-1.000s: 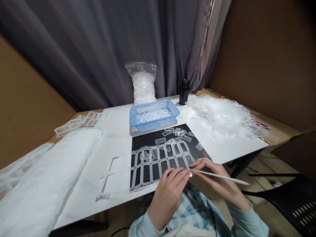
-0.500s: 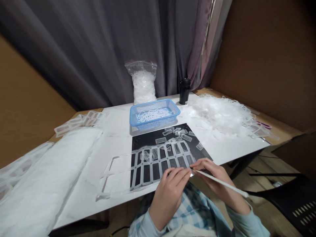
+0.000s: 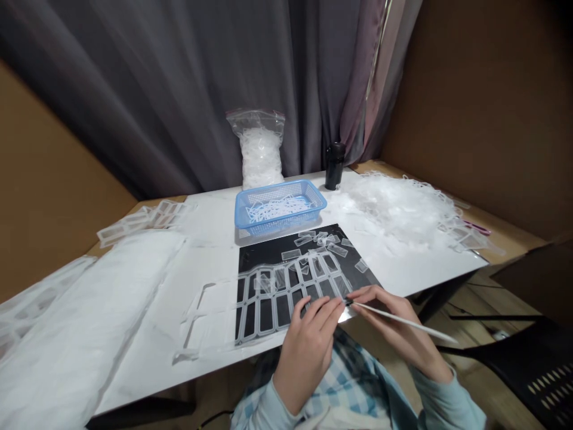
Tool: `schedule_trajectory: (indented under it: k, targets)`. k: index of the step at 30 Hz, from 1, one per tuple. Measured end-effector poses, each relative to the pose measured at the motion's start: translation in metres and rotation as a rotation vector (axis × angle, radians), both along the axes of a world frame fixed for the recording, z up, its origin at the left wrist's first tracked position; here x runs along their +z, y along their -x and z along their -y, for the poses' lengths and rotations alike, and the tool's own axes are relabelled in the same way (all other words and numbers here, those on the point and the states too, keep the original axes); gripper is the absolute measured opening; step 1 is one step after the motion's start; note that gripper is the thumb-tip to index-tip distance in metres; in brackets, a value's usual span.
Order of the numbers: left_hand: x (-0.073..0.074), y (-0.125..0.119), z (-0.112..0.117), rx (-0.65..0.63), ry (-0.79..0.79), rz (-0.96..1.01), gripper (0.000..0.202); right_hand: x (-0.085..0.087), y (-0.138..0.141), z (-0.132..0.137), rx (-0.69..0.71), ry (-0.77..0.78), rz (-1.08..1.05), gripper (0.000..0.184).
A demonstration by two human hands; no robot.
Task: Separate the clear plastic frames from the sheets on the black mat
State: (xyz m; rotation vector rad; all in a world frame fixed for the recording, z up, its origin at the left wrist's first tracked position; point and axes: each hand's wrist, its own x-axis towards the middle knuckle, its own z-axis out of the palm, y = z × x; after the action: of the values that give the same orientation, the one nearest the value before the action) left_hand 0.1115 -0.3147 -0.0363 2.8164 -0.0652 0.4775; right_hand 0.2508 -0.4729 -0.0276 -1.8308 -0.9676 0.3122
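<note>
A translucent plastic sheet (image 3: 274, 313) with rows of rectangular frames lies over a black mat (image 3: 257, 257), its left end reaching onto the white table. My left hand (image 3: 308, 343) rests on the sheet's near right edge, fingers stretched out and holding nothing. Pinched in my right hand (image 3: 389, 319) is a thin white-handled tool (image 3: 416, 323); its dark tip touches the sheet's right end, beside my left fingertips. What kind of tool it is I cannot make out. Small clear rectangular pieces (image 3: 336, 249) lie scattered on the mat's far part and over the sheet.
A blue basket (image 3: 239, 218) with thin white frames stands behind the mat. Beyond it are a filled zip bag (image 3: 262, 158) and a black bottle (image 3: 335, 167). A heap of translucent pieces (image 3: 403, 206) covers the right side, a stack of white sheets (image 3: 102, 316) the left.
My right hand and the tool's tip have shifted slightly, and the tool's rear end is a little higher. My left hand stays on the sheet, moved slightly away from me.
</note>
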Motion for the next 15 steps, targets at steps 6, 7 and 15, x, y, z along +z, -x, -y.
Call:
schedule_trajectory:
  k: [6, 7, 15]
  targets:
    - [-0.0020, 0.0009, -0.0001, 0.003, -0.049, 0.000, 0.059, 0.0009, -0.0019, -0.0022, 0.046, -0.039, -0.020, 0.023]
    - [-0.0024, 0.0012, -0.0003, 0.003, -0.054, -0.002, 0.059, 0.0006, -0.0020, -0.0025, 0.049, -0.042, -0.013, 0.023]
    - [-0.0038, 0.0013, -0.0017, 0.003, -0.066, -0.006, 0.059, -0.0058, -0.0022, -0.0030, 0.054, -0.023, 0.039, 0.019]
